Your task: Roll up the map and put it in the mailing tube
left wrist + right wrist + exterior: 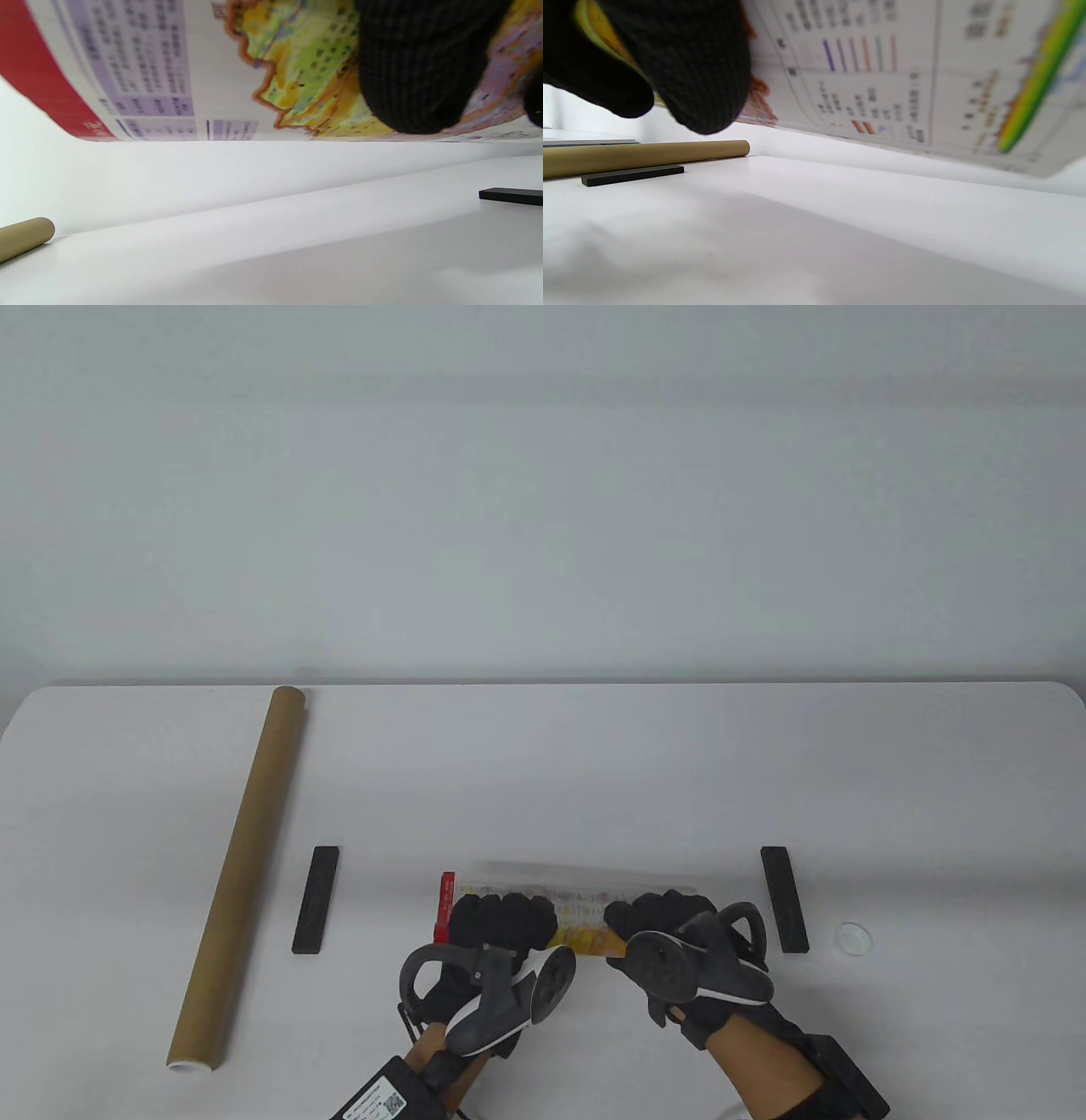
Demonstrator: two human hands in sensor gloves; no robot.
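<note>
The map [577, 909], colourful with a red band at its left end, is rolled and held above the table near its front edge. My left hand [501, 925] grips the roll's left part and my right hand [666, 920] grips its right part. The left wrist view shows the curved printed sheet [178, 76] with my gloved fingers [420, 63] against it. The right wrist view shows the sheet [903, 72] lifted off the table, with fingers [683, 63] on it. The brown mailing tube [239, 874] lies at the far left, pointing away from me, with a white end at its near tip.
Two black bar weights lie on the table, one left [317, 899] of the map and one right [783, 898]. A small clear round cap [853, 937] sits at the right. The tube [640, 156] and left bar [632, 174] show in the right wrist view.
</note>
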